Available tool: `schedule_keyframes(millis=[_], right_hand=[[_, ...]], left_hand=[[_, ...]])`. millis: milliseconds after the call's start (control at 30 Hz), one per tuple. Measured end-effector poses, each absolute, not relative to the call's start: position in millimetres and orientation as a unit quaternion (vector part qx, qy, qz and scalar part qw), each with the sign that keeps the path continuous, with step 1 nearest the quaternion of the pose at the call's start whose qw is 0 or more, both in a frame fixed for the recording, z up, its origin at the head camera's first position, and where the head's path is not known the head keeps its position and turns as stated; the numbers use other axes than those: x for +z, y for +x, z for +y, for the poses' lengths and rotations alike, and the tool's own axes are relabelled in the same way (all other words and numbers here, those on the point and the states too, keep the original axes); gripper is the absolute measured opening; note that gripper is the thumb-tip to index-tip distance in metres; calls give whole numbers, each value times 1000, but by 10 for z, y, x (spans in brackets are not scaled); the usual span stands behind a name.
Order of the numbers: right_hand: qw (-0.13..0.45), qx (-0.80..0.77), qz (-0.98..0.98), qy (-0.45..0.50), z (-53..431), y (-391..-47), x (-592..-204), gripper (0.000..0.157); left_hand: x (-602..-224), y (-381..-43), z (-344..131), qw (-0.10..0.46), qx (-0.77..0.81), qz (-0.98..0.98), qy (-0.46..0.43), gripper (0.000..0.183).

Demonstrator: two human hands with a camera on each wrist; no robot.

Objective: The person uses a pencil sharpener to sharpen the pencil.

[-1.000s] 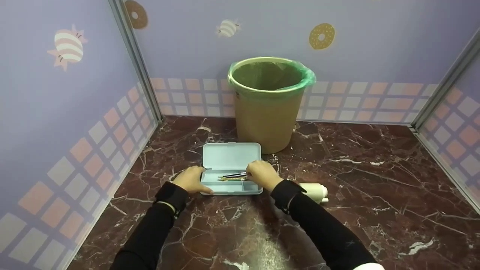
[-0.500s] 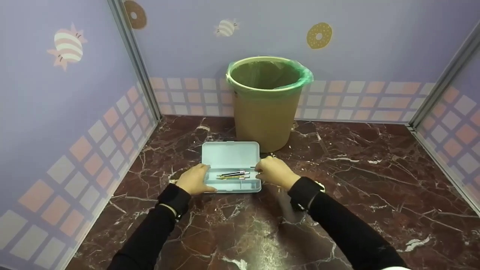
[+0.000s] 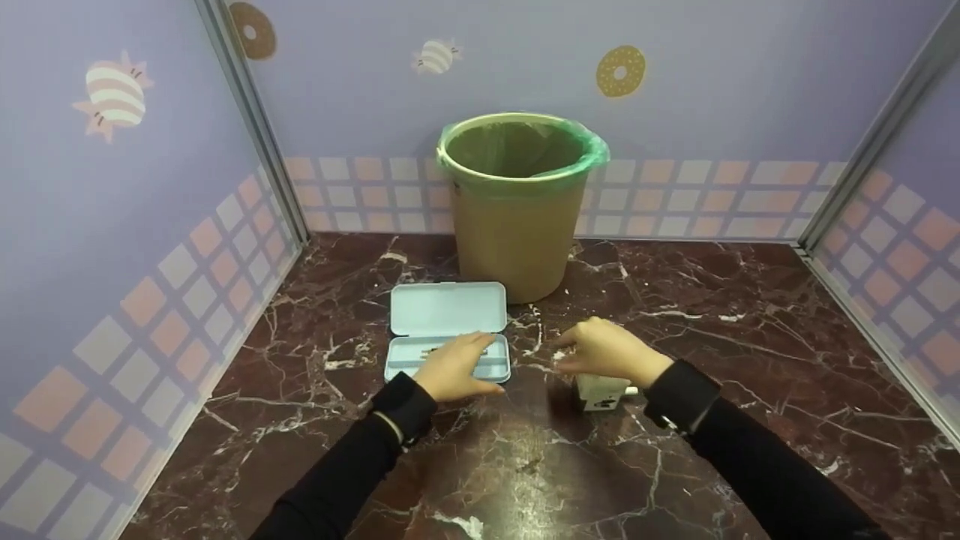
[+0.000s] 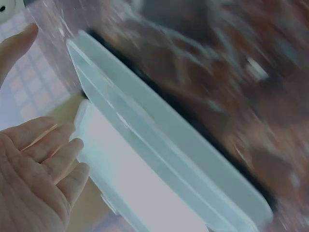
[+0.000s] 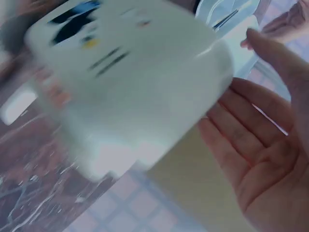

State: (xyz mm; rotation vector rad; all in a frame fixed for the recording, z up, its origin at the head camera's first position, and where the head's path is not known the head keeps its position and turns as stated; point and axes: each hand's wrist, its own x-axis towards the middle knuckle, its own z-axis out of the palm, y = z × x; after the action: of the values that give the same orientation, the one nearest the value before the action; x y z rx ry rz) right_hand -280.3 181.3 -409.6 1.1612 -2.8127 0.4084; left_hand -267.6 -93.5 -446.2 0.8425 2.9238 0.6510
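Note:
A pale blue pencil case (image 3: 448, 309) lies with its lid folded back. Several thin pencils (image 3: 427, 351) are in its long compartment, partly hidden behind my left hand (image 3: 454, 367). That hand hovers over the case's right front part, its fingers (image 4: 63, 154) stretched out and holding nothing. Farther right, my right hand (image 3: 611, 351) reaches over a white pencil sharpener (image 3: 598, 396) with a cartoon print and a small white handle (image 3: 631, 391). In the right wrist view the fingers (image 5: 241, 125) are extended right along the sharpener's side, not curled round it.
Behind the case stands a tall tan bin (image 3: 517, 240) with a green bag liner (image 3: 592, 150) over its rim. Lilac panels with printed tiles and sweets enclose the dark red marbled surface (image 3: 720, 300) at the back and both sides.
My right hand has left the pencils, which now lie in the case, and moved right over the sharpener. The left hand has come away from the case's left edge and moved right.

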Motion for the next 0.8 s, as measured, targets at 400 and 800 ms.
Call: schedule_keyframes(millis=[400,800], right_hand=[[-34,156,-921,355,2308,-2668,-4199,56],[-13,210,-925,315,2462,-2677,-4357,44]], left_hand=[[-4605,-2666,-602,18,187,930,316,91],[-4653,-2653,-475,19,195,929,313,91]])
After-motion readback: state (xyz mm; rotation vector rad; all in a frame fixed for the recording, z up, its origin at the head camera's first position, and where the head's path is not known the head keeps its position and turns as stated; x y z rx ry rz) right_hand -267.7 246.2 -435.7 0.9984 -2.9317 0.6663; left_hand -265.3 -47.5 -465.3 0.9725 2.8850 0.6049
